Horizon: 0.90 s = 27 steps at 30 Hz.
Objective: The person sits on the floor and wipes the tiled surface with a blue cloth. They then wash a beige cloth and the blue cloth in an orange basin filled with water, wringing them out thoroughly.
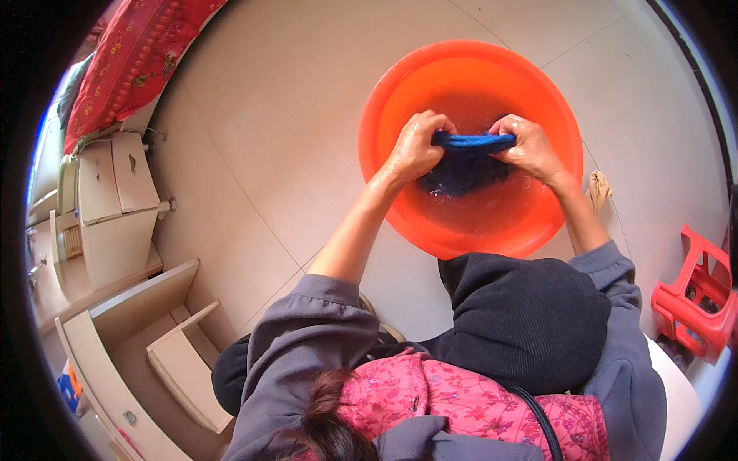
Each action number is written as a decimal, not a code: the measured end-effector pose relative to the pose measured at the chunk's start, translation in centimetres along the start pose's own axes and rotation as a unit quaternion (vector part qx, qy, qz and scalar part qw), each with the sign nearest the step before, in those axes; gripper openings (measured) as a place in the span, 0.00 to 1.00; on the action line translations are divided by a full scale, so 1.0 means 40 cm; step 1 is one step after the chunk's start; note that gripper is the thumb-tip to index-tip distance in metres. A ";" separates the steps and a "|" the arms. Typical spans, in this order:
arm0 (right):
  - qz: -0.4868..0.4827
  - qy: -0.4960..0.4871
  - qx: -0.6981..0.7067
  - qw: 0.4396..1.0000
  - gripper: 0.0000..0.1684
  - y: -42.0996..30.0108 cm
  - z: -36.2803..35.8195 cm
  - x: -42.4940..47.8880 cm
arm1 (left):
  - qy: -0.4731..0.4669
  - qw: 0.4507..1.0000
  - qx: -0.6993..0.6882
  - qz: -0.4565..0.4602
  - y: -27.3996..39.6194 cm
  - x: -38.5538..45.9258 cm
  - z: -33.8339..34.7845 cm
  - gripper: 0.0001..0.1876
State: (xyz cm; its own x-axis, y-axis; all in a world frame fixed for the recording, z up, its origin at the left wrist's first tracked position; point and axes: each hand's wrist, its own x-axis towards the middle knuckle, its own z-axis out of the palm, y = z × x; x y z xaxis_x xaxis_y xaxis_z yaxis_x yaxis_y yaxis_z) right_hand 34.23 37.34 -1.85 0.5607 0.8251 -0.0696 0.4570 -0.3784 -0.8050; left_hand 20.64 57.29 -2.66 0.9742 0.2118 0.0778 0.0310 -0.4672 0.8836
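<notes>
A wet blue cloth [474,142] is stretched between my two hands above an orange plastic basin [403,207]. My left hand [420,144] grips its left end, fingers curled over the folded edge. The right end is pinched in my right hand [527,147], which has small white spots, perhaps suds, on its knuckles. Below the raised edge, the darker part of the fabric [464,176] hangs into the water in the basin. Both hands and forearms look wet. How much of the cloth lies under water cannot be made out.
The basin stands on a tiled floor [277,144] in front of my knees. Right of it lies a crumpled beige cloth [599,189], and a red plastic stool [695,297] stands further right. Wooden furniture with an open compartment [144,346] and a bedside cabinet [118,213] line the left.
</notes>
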 end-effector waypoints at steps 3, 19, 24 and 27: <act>0.006 -0.060 0.175 0.983 0.09 -0.133 -0.094 -0.002 | -0.008 0.982 -0.170 0.084 0.048 0.019 -0.019 0.12; -0.136 0.156 0.065 0.976 0.11 -0.331 -0.487 -0.039 | 0.070 0.992 -0.103 0.009 0.168 0.039 -0.163 0.16; -0.070 0.086 0.129 0.985 0.08 -0.244 -0.318 -0.007 | 0.147 0.986 -0.070 -0.037 0.179 0.023 -0.154 0.11; -0.001 0.055 0.170 0.984 0.12 -0.116 -0.220 -0.030 | 0.158 0.985 0.055 0.048 0.147 0.026 -0.099 0.14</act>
State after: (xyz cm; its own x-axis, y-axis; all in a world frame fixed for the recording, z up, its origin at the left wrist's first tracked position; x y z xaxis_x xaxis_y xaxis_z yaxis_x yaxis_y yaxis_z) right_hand 37.50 34.42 7.15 0.6406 0.7677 -0.0180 0.2117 -0.1991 -0.9568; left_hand 20.94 58.16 4.47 0.8565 0.4105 0.3128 -0.0162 -0.5843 0.8114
